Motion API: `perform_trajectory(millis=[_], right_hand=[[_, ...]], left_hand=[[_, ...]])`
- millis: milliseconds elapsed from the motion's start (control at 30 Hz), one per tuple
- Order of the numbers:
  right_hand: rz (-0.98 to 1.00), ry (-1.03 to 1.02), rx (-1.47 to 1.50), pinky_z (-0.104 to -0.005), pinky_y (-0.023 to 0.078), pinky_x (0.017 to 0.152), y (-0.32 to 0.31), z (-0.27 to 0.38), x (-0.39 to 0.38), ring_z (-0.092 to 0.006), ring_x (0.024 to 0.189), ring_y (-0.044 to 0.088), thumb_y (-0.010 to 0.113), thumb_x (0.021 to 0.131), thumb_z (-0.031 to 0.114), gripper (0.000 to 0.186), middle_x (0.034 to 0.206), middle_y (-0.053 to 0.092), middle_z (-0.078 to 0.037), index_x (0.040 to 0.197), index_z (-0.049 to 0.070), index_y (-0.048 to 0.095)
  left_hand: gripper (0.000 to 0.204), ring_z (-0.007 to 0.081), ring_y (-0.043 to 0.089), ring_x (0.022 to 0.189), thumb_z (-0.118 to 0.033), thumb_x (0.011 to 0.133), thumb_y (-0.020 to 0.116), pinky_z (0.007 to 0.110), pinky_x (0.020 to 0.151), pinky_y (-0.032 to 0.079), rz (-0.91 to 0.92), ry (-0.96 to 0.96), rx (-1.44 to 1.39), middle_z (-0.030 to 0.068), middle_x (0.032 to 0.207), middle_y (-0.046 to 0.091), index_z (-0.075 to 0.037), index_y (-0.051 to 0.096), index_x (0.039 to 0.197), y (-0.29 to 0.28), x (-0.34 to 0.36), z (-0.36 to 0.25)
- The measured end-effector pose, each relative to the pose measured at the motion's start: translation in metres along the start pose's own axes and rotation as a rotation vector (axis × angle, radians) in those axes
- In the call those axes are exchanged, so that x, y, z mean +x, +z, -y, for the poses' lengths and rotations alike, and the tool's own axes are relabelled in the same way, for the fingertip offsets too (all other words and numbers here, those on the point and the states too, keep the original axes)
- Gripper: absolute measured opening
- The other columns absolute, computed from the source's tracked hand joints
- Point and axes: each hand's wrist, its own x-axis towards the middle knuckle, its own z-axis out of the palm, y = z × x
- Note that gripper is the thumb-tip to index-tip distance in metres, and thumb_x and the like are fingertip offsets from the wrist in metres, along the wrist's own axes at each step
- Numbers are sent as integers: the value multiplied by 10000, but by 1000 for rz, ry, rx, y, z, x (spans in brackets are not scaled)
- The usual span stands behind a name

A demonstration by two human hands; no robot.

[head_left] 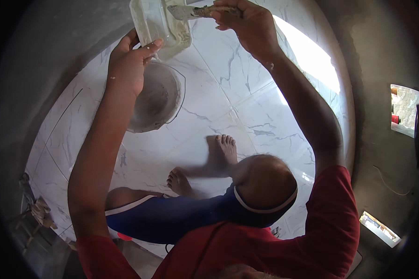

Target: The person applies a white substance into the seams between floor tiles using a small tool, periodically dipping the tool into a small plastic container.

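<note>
At the top of the head view, my left hand (pixel 130 65) grips the near edge of a whitish, translucent rectangular plastic tub (pixel 177 39), thumb over the rim. Pale residue coats the tub, and its far end is cut off by the picture's edge. In my right hand (pixel 253 28), the fingers wrap round the handle of a putty knife (pixel 182 12). Its smeared blade points left and overlaps the tub's inside; whether it touches the plastic I cannot tell. Below the tub, partly behind my left forearm, a grey-stained bucket (pixel 174 93) with a wire handle stands on the floor.
White, grey-veined tiles (pixel 209 102) cover the floor round my bare feet (pixel 226 145). A grey wall (pixel 86 35) curves along the left, another on the right with small bright openings (pixel 405 109). Cloth and sticks (pixel 39 211) lie at the lower left.
</note>
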Motion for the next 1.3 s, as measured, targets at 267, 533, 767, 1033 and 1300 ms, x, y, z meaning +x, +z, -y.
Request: perform_trajectory(millis=[267,533,767,1033,1300], right_hand=[[-16,-37,331,-287,605,760,-45,-91,5,-167,903,718,685,1003,145,357,1101,757,-153,1237,-117,619],[-184,16,597,-336,620,807,-59,-145,-16,-181,881,728,775,938,135,383,1081,742,-141,1246,-57,655],[-300,285,894,-327,600,779,-78,-208,-49,-170,832,709,761,928,65,344,1038,735,-136,1229,-59,649],[-448,445,882,-323,596,769,-61,-268,-76,-160,831,702,763,930,72,332,1054,734,-127,1223,-41,655],[-471,423,836,-320,614,783,-32,-286,-66,-173,879,709,772,928,77,333,1097,737,-146,1215,-55,666]], left_hand=[[625,170,626,1114,-73,815,849,340,1021,459,-31,-63,142,48,1235,663,8,569,1368,54,25,29],[725,218,639,1135,-22,761,853,336,1007,487,-117,-57,210,124,1259,648,81,531,1402,90,15,71],[651,217,632,1135,22,781,824,331,1012,475,-197,-151,184,143,1251,636,66,544,1367,80,63,94],[631,218,644,1086,-8,709,877,327,961,492,-175,22,525,136,1190,667,48,565,1254,38,181,120],[709,241,637,1122,29,748,855,329,966,507,-118,72,867,177,1252,628,65,467,1341,48,231,133]])
